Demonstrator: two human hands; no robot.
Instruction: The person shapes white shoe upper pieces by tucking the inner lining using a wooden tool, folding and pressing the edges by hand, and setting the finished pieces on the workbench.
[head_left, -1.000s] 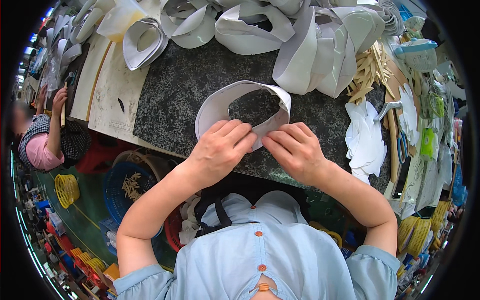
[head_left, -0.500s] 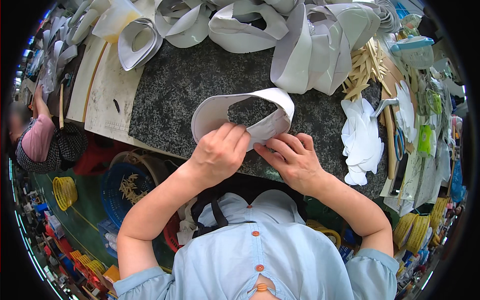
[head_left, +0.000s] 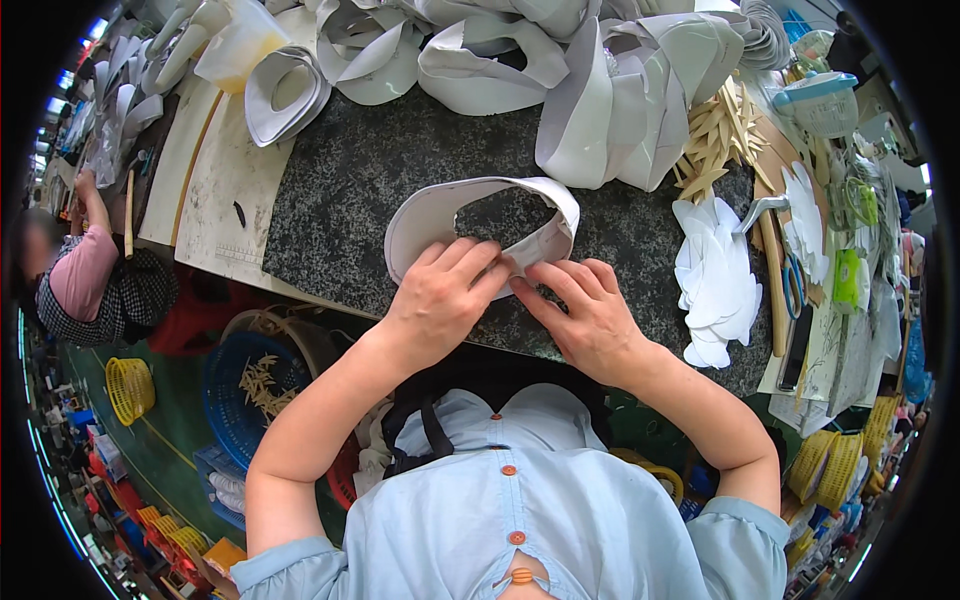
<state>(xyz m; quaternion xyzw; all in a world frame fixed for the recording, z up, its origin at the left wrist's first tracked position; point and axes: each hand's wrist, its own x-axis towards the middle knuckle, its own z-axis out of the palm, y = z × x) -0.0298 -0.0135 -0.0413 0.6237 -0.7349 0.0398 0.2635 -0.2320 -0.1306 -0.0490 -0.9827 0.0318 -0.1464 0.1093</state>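
A white, curved, ring-shaped piece that looks like a shoe upper point(head_left: 412, 228) stands on the dark speckled tabletop before me, its opening facing up. My left hand point(head_left: 443, 300) is closed on its near edge, the fingers reaching over into the ring and the thumb hidden. Beside it, my right hand point(head_left: 592, 318) pinches the same near edge between thumb and fingers. The fingertips of both hands almost meet there, at what looks like a join. Whether anything small lies between them I cannot make out.
More white uppers point(head_left: 495, 75) are heaped along the far side. To the right lie tan pointed pieces point(head_left: 722, 135), flat white pieces point(head_left: 715, 285), a hammer point(head_left: 770, 270) and blue-handled scissors point(head_left: 793, 288). A blue basket point(head_left: 228, 400) stands below left; a co-worker point(head_left: 85, 275) sits farther left.
My left fingers have shifted right along the near edge, closer to my right hand. The right fingers have bunched in nearer the join. The upper stays nearly in place.
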